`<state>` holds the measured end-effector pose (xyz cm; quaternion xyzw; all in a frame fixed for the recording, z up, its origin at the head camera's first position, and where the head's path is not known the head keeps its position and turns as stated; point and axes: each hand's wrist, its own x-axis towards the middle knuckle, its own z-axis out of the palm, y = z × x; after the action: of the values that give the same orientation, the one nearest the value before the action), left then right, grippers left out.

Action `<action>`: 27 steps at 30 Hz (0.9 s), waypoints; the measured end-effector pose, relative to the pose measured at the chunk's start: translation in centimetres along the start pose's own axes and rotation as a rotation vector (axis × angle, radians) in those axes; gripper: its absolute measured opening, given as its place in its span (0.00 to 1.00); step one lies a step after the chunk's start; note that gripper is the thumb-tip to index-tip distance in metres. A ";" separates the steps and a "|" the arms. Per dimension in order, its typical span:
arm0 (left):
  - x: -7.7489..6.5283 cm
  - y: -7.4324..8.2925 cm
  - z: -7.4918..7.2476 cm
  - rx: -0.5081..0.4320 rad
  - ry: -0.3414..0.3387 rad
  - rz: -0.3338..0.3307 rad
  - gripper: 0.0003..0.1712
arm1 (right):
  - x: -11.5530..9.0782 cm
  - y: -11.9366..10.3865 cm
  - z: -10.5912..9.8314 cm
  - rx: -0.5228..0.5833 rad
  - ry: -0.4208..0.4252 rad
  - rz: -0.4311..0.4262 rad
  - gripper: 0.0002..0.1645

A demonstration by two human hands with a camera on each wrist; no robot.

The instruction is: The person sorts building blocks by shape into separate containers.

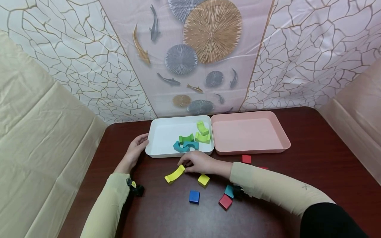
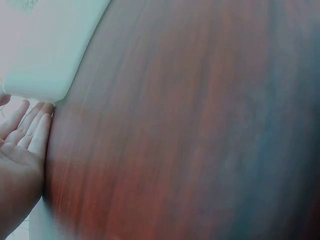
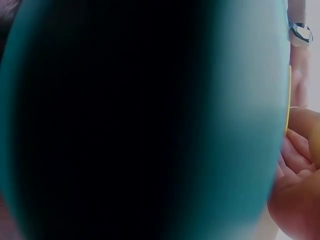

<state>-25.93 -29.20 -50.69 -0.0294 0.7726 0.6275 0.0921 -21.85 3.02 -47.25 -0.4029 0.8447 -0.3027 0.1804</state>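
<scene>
My right hand (image 1: 198, 162) pinches one end of a yellow curved block (image 1: 175, 174) between thumb and fingers, just in front of the white tray (image 1: 160, 154). At that tray's left edge is my left hand (image 1: 137, 149). Its fingers (image 2: 37, 125) look straight beside the tray corner in the left wrist view. Inside the white tray lie two lime curved blocks (image 1: 203, 137), a green one (image 1: 186, 139) and two teal ones (image 1: 191, 144). A blurred teal and dark shape fills most of the right wrist view, leaving part of the right hand (image 3: 300, 165) at its right side.
A pink tray (image 1: 250, 151) adjoins the white one on the right. Loose on the table are a yellow block (image 1: 203, 180), a blue block (image 1: 194, 197), a red block (image 1: 225, 202) against a teal one (image 1: 229, 191), and another red block (image 1: 246, 159). The right forearm partly covers a further red piece (image 1: 263, 168).
</scene>
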 end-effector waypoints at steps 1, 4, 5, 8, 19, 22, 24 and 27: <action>0.0 0.0 0.0 0.002 0.000 0.002 0.32 | 0.0 0.0 0.0 -0.004 0.003 -0.003 0.17; 0.0 0.0 -0.1 0.007 0.000 0.008 0.33 | 0.0 0.1 0.1 -0.010 0.009 -0.007 0.16; 0.0 0.0 -0.1 0.008 0.001 0.009 0.32 | 0.0 0.1 0.1 -0.013 0.011 -0.008 0.16; 0.0 0.0 0.0 0.011 -0.002 0.012 0.33 | 0.0 0.2 0.1 -0.017 0.013 -0.008 0.16; -0.1 0.1 -0.1 -0.006 -0.009 0.000 0.33 | 0.1 0.0 -0.1 -0.017 0.015 -0.031 0.15; 0.0 0.0 -0.1 0.000 -0.012 0.006 0.33 | 0.1 -0.1 -0.3 -0.007 0.015 -0.039 0.14; 0.0 0.0 -0.1 0.001 -0.011 0.007 0.33 | 0.0 -0.3 -0.5 0.003 0.019 -0.038 0.14; 0.1 -0.2 -0.2 0.006 -0.010 0.008 0.33 | 0.0 -0.6 -0.7 0.022 0.033 -0.036 0.15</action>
<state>-25.97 -29.38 -50.81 -0.0230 0.7740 0.6257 0.0937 -21.92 2.97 -46.31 -0.4109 0.8368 -0.3219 0.1654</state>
